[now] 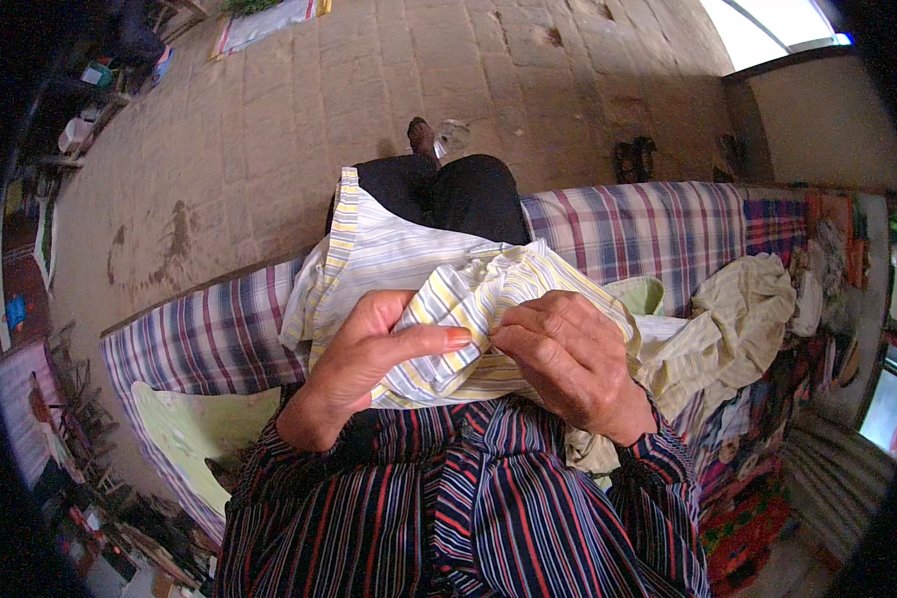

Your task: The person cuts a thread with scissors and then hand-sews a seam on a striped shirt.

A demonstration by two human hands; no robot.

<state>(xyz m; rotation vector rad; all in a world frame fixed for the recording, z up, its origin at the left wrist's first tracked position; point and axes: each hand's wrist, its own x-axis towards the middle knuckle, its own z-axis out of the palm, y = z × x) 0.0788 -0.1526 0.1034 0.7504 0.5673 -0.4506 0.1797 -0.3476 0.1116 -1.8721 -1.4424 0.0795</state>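
A white cloth garment (411, 232) with yellow and grey stripes lies across my lap, over black trousers (478, 194). My left hand (351, 359) grips a folded edge of it, the thumb lying flat on top. Close beside that thumb, my right hand (568, 351) pinches the same cloth between thumb and bent fingers. Whether anything small sits between the right fingertips is hidden. Gathered folds bunch up just beyond both hands. A striped band (342, 217) runs along the garment's left side toward my knees.
I sit on a bed or bench with a plaid sheet (628, 232). A crumpled striped cloth (747, 299) lies at the right, a pale green cloth (202, 426) at the left. Dark shoes (634, 158) stand on the worn floor (306, 127). Clothes (747, 523) are piled at lower right.
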